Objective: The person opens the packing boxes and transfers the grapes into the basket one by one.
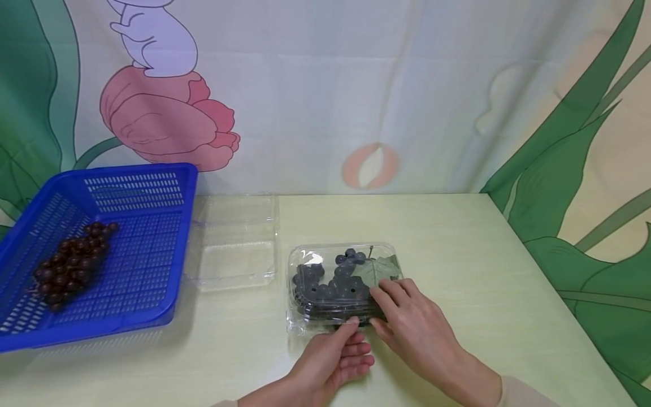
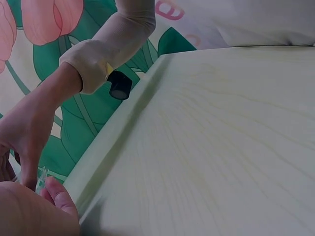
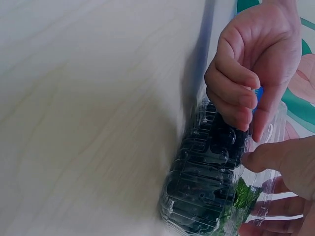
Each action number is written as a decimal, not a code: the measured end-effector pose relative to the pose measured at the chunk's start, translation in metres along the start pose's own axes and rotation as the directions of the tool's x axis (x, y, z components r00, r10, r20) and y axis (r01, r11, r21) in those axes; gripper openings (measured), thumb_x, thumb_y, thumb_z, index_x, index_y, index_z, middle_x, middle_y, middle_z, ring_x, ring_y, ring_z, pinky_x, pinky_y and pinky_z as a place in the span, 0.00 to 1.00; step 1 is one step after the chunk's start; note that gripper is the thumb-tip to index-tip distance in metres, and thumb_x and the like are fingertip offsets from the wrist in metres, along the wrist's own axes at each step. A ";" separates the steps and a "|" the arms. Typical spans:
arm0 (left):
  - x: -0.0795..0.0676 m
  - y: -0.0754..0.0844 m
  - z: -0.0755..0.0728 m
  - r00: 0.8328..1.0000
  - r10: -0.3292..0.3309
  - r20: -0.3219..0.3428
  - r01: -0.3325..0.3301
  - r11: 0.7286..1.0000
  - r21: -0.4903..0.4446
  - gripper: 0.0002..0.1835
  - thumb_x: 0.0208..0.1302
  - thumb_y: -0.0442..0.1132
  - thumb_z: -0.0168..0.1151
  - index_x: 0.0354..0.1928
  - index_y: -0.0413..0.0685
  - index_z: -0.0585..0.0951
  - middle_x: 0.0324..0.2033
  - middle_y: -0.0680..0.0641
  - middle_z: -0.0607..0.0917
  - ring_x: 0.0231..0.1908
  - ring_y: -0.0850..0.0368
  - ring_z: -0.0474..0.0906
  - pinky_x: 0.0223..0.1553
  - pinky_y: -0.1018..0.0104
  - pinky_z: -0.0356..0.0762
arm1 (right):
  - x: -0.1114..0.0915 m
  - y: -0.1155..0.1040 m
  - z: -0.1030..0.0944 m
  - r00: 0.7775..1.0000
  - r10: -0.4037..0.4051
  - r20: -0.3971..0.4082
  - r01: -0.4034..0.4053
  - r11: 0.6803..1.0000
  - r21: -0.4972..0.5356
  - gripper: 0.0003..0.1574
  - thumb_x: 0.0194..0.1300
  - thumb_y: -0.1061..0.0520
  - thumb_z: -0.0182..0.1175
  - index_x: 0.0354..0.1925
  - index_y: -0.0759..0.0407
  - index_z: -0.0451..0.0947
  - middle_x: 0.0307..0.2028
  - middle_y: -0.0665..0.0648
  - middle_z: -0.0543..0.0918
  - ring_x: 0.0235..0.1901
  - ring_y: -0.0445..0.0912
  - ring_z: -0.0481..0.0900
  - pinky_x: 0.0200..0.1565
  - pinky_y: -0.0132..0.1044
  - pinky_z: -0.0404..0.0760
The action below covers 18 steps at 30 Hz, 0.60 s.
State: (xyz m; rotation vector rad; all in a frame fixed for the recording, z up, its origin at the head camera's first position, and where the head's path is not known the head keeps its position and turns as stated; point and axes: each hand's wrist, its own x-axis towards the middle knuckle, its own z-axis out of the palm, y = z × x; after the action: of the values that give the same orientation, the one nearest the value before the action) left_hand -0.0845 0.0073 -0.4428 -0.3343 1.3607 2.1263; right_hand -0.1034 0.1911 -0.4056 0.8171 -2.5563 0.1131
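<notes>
Left hand [image 1: 331, 359], right hand [image 1: 416, 323] at box [image 1: 317, 249] edge (grapes [image 1: 342, 285] inside), tabletop [image 1: 488, 271] stretching rightward

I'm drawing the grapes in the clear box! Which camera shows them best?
The head view: round, dark grapes show from above through the clear box. The right wrist view shows them murkily through its ribbed side; the left wrist view shows none.
</notes>
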 end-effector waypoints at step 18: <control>0.006 -0.005 0.010 0.996 0.038 0.083 -0.035 0.999 -0.038 0.24 0.80 0.49 0.54 0.52 0.29 0.79 0.40 0.40 0.87 0.36 0.54 0.87 0.44 0.62 0.87 | -0.002 0.002 0.000 1.000 0.015 0.021 -0.016 0.999 0.049 0.31 0.57 0.52 0.79 0.55 0.63 0.82 0.53 0.60 0.83 0.51 0.54 0.77 0.50 0.46 0.84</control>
State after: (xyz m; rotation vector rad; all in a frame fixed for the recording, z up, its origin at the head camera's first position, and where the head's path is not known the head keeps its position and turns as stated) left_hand -0.0851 0.0200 -0.4446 -0.2333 1.2903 2.1728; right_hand -0.1032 0.1933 -0.4061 0.8209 -2.5894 0.1741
